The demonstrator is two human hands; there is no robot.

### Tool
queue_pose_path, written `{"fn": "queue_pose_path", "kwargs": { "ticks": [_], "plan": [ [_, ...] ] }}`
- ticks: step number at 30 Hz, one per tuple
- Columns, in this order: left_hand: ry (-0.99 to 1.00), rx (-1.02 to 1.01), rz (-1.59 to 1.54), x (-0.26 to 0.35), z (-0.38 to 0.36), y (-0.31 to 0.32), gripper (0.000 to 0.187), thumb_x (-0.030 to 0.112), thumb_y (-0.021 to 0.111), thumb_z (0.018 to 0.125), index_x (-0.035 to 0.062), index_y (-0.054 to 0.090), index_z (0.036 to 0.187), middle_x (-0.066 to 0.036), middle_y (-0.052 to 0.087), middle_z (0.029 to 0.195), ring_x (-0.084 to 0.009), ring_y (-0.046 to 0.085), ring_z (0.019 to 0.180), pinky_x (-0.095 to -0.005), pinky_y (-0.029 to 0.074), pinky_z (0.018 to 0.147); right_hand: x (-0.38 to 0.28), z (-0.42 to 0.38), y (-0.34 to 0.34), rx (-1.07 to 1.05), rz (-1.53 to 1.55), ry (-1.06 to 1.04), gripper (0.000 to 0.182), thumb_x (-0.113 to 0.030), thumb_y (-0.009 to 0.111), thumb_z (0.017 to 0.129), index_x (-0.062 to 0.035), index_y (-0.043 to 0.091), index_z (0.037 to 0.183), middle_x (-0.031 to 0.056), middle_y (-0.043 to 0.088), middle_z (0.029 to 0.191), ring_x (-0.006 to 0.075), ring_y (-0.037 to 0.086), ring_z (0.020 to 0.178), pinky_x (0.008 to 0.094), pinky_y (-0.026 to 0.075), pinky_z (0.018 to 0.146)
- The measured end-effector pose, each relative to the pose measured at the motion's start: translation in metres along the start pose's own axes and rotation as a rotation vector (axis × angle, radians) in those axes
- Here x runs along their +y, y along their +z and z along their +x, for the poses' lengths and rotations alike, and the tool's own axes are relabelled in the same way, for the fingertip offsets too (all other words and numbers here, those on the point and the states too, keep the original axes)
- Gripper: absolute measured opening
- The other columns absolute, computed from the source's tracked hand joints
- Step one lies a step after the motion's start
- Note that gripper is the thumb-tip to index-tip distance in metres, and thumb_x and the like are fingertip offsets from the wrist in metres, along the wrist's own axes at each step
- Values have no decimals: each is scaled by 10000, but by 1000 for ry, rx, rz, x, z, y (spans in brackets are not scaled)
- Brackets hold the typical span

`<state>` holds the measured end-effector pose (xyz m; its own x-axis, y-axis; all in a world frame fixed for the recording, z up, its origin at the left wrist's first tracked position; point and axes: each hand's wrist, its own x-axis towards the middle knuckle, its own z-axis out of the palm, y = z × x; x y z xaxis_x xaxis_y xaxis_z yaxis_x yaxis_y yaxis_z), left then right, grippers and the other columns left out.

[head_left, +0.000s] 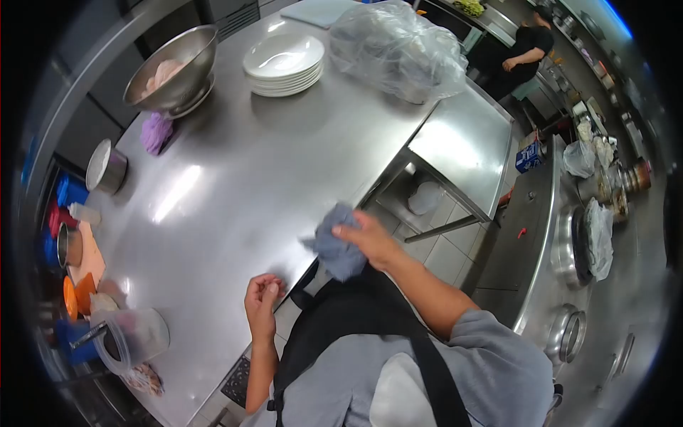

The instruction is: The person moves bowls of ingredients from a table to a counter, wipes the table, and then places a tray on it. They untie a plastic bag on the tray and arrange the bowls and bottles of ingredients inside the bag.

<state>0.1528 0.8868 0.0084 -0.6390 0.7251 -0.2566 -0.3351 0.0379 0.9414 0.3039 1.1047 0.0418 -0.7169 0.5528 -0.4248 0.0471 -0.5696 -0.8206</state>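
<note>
My right hand is closed around a bunched grey-blue cloth at the near edge of the steel table, just in front of the black apron. Folds of the cloth hang out below and to the left of the fingers. To the left, my left hand is at the same table edge, its fingers curled in with the thumb against them and nothing showing in them.
Across the table stand a plate stack, a large plastic bag and a tilted steel bowl. A purple cloth, a steel pot and a plastic tub line the left side. A person stands far right.
</note>
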Motion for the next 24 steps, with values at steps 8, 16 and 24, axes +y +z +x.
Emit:
{"fn": "queue_pose_path", "kwargs": {
  "ticks": [8, 16, 24],
  "plan": [
    [-53, -63, 259, -11, 23, 107, 219, 130, 625, 863, 16, 570, 1041, -67, 615, 975, -131, 579, 858, -260, 476, 760, -2, 137, -101, 373, -1531, -804, 268, -128, 580, 762, -67, 608, 1022, 147, 566, 1171, 334, 451, 1220, 446, 324, 1031],
    [-57, -238, 445, -36, 60, 245, 327, 93, 677, 824, 0, 554, 1113, -58, 579, 1049, -118, 557, 876, -250, 470, 760, -26, 74, -170, 82, -724, -427, 331, -20, 507, 772, -50, 583, 1093, 147, 631, 1072, 283, 602, 1020, 376, 459, 888],
    [197, -408, 457, -13, 62, 307, 923, 170, 807, 705, -11, 239, 1409, -154, 401, 1347, -237, 450, 1215, -354, 342, 1043, -106, -5, -176, -140, -384, -259, 270, 5, 550, 757, -2, 586, 1025, 54, 623, 930, 133, 588, 888, 281, 467, 815]
  ]
}}
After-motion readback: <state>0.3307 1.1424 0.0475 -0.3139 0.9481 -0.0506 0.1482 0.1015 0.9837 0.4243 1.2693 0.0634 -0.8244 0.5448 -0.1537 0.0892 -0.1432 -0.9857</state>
